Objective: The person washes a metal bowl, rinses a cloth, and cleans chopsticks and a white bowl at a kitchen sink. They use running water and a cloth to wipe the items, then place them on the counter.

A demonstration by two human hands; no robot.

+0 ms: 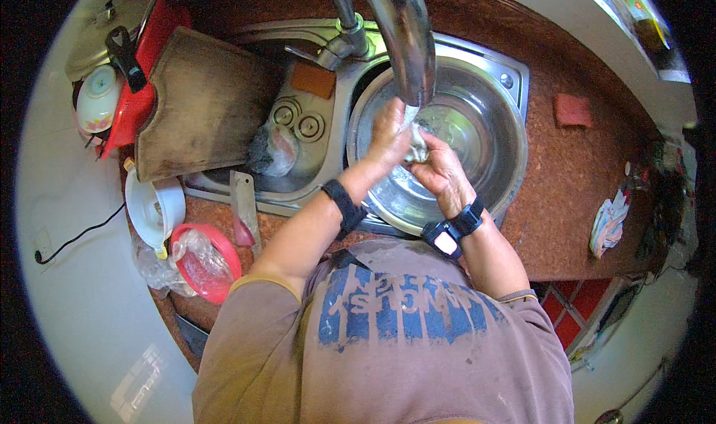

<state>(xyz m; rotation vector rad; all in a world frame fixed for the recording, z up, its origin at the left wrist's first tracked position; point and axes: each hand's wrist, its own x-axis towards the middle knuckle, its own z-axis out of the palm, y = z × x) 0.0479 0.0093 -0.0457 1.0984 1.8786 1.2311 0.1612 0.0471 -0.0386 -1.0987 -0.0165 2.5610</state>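
Note:
A stainless steel faucet (411,49) arches over a large metal basin (506,161) that sits in the right bowl of the sink. Under its spout, a small pale wet item (418,147), perhaps a cloth, is held between both hands; its exact kind is hard to tell. My left hand (391,133) is at its upper left, right at the spout, blurred, and its grip is partly hidden. Below and to the right, my right hand (441,169) pinches the item's lower edge with thumb and fingers. Shallow water appears to lie in the basin.
A wooden cutting board (196,105) leans over the left sink bowl, near a brown sponge (313,80) and a plastic bag (279,150). A cleaver (243,206), a white pot (151,211) and a red plastic basket (235,250) stand at left. On the right counter lies a red sponge (572,111).

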